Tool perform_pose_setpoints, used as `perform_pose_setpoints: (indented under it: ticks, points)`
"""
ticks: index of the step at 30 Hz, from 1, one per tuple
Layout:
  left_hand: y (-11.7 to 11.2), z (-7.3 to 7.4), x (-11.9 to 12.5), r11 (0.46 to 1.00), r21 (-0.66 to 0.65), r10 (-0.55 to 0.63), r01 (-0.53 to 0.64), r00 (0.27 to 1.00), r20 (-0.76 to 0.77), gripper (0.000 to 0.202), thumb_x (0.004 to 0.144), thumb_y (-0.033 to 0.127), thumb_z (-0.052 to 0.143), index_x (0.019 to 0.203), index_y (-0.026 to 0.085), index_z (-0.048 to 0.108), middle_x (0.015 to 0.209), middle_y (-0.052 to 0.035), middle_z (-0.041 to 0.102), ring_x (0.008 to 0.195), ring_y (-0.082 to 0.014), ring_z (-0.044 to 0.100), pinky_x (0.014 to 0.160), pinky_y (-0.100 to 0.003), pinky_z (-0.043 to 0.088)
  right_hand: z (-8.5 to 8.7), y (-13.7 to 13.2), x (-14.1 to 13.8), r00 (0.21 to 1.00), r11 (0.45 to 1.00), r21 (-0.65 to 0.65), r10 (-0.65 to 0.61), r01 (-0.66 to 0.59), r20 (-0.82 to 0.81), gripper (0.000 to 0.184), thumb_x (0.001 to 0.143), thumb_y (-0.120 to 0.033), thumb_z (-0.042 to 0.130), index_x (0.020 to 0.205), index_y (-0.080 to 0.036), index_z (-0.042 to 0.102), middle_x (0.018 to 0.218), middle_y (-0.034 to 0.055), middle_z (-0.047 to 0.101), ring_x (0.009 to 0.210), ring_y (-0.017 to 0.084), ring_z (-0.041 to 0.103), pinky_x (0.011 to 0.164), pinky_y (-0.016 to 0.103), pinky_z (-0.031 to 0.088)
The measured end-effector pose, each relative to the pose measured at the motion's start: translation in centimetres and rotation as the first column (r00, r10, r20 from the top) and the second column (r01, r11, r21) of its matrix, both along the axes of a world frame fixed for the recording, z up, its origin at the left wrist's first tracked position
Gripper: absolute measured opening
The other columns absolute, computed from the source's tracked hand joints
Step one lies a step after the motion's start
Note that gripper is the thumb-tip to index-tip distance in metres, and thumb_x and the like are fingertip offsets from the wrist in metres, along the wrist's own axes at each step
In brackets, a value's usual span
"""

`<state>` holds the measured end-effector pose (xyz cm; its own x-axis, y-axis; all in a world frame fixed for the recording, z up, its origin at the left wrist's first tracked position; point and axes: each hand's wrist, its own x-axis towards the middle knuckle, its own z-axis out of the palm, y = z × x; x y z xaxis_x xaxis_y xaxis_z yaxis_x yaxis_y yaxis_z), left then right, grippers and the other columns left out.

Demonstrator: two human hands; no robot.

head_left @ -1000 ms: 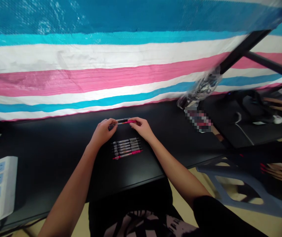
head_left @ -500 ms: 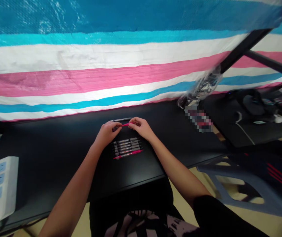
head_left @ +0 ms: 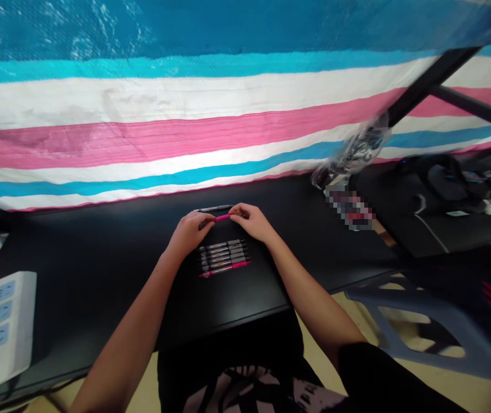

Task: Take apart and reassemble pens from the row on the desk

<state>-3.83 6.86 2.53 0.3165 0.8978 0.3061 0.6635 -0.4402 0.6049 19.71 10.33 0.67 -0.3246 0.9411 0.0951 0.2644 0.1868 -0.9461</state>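
Observation:
Between my two hands a pink pen (head_left: 222,218) is held level, low over the desk. My left hand (head_left: 191,230) is closed on its left end with thumb and fingers. At the other end my right hand (head_left: 249,221) pinches it, and both tips of the pen are hidden by fingers. Just behind lies a dark pen (head_left: 213,209), its right end partly covered by my right hand. Nearer to me, several grey and clear pens (head_left: 223,252) lie side by side in a row, with one pink pen (head_left: 225,269) at the front of it.
The black desk (head_left: 99,275) carries a white power strip (head_left: 19,327) at the left. Crumpled clear plastic (head_left: 357,149) and a blurred-out packet (head_left: 351,209) lie at the right. A striped sheet (head_left: 163,143) hangs behind. A grey-blue stool (head_left: 400,327) stands at the right.
My hands have drawn slightly apart, and more of the pink pen shows between them. The view has shifted a little; the row of pens lies as before.

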Motion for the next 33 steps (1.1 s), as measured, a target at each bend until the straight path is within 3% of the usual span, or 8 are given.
perform_pose_setpoints:
  ticks: [3,8,10,14,19,24,30,33]
  points:
    - [0.04,-0.09,-0.04,1.000,0.004,-0.007,0.007,1.000,0.000,0.016,0.094,0.024,0.065,0.100,0.021,0.078,0.098,-0.0077,0.078,0.093,-0.0239,0.071,0.090,-0.038,0.056,0.15,-0.06,0.11,0.993,1.000,0.000,0.002,-0.002,0.119,0.031,0.092,-0.045,0.061,0.077,-0.019,0.069,0.071,0.0021,0.066,0.069,0.018,0.058,0.070,0.033,0.045]
    - [0.11,-0.20,-0.21,0.999,-0.018,0.027,-0.027,1.000,-0.008,0.016,0.092,0.023,0.068,0.102,0.022,0.081,0.096,-0.0077,0.078,0.087,-0.0233,0.071,0.087,-0.037,0.057,0.03,-0.15,0.00,0.997,0.999,0.023,0.039,-0.040,0.061,0.025,0.086,-0.041,0.069,0.099,-0.021,0.070,0.086,0.0024,0.069,0.074,0.018,0.060,0.073,0.033,0.047]
    - [0.08,-0.18,-0.19,1.000,-0.020,0.022,-0.022,1.000,-0.013,0.017,0.092,0.023,0.069,0.102,0.022,0.082,0.093,-0.0073,0.078,0.085,-0.0228,0.071,0.085,-0.036,0.057,-0.09,-0.04,0.00,0.995,0.998,0.041,0.047,-0.051,0.088,0.021,0.088,-0.040,0.065,0.089,-0.020,0.069,0.084,0.0028,0.068,0.074,0.018,0.059,0.074,0.032,0.046]
    - [0.02,-0.05,-0.08,1.000,0.010,0.002,-0.002,1.000,0.014,0.017,0.091,0.022,0.071,0.103,0.021,0.082,0.092,-0.0067,0.078,0.084,-0.0215,0.071,0.082,-0.034,0.057,-0.05,0.03,0.06,0.984,0.998,0.000,0.061,-0.062,0.166,0.043,0.100,-0.048,0.048,0.072,-0.019,0.063,0.070,0.0017,0.062,0.069,0.017,0.056,0.070,0.031,0.042]
    - [0.02,0.07,-0.18,1.000,0.014,0.027,-0.027,1.000,0.007,0.017,0.091,0.023,0.072,0.103,0.020,0.083,0.090,-0.0070,0.078,0.079,-0.0207,0.071,0.078,-0.033,0.056,0.36,-0.28,-0.01,0.996,0.998,0.003,0.060,-0.061,0.058,0.029,0.088,-0.046,0.068,0.099,-0.020,0.066,0.086,0.0005,0.065,0.075,0.016,0.056,0.073,0.030,0.045]
    - [-0.15,0.23,-0.13,0.998,0.055,-0.027,0.027,1.000,-0.011,0.018,0.092,0.024,0.070,0.103,0.021,0.083,0.091,-0.0075,0.078,0.084,-0.0220,0.071,0.082,-0.034,0.056,0.27,-0.17,-0.07,0.985,0.997,0.007,0.074,-0.076,0.156,0.043,0.098,-0.050,0.051,0.073,-0.018,0.065,0.069,0.0011,0.060,0.068,0.016,0.054,0.070,0.030,0.040]
    - [0.02,0.12,-0.19,0.999,0.048,0.005,-0.005,1.000,0.005,0.019,0.093,0.027,0.068,0.102,0.020,0.083,0.090,-0.0079,0.078,0.079,-0.0216,0.070,0.078,-0.034,0.056,0.39,-0.36,-0.40,0.994,0.996,-0.007,0.087,-0.087,0.058,0.035,0.091,-0.052,0.063,0.087,-0.018,0.067,0.078,0.0000,0.062,0.072,0.015,0.053,0.069,0.027,0.040]
    - [0.01,0.48,-0.11,0.998,0.069,-0.008,0.006,1.000,0.030,0.018,0.092,0.029,0.068,0.098,0.021,0.083,0.089,-0.0083,0.078,0.080,-0.0226,0.070,0.080,-0.035,0.056,0.61,-0.43,-0.60,0.994,0.998,0.017,0.065,-0.067,0.084,0.044,0.094,-0.054,0.057,0.070,-0.018,0.062,0.067,-0.0007,0.056,0.066,0.014,0.048,0.065,0.027,0.036]
